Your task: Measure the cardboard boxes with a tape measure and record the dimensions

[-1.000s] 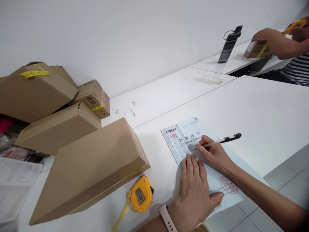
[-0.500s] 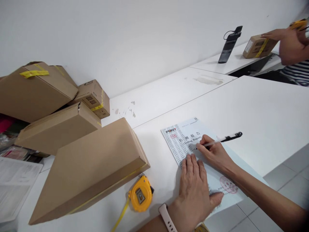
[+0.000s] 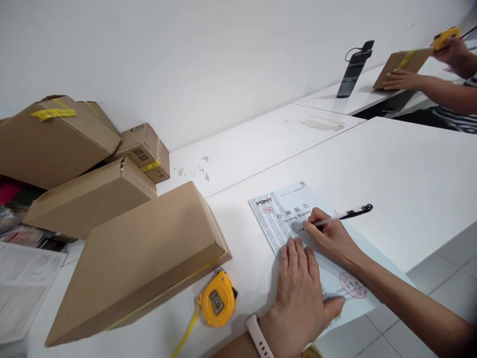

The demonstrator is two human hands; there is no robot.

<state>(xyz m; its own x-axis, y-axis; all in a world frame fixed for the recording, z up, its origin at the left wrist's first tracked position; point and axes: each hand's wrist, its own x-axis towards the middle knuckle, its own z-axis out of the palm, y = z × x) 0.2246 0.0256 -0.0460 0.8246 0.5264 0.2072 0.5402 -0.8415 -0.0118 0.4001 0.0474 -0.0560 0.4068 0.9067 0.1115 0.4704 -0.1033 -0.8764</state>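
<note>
A printed report sheet with a red stamp lies on the white table. My left hand rests flat on the sheet, fingers stretched out, a pale watch strap on the wrist. My right hand is closed on a pen with a black cap, its tip touching the paper near the heading. A yellow tape measure sits just left of my left hand, its tape running off toward the near edge.
A large flat cardboard box lies left of the sheet, with several more boxes stacked behind it. Papers lie at far left. At the far right another person's hands hold a tilted box near a black device.
My hands and the pen have barely moved. The other person at the far right has tipped their box up on edge and shifted their hands around it.
</note>
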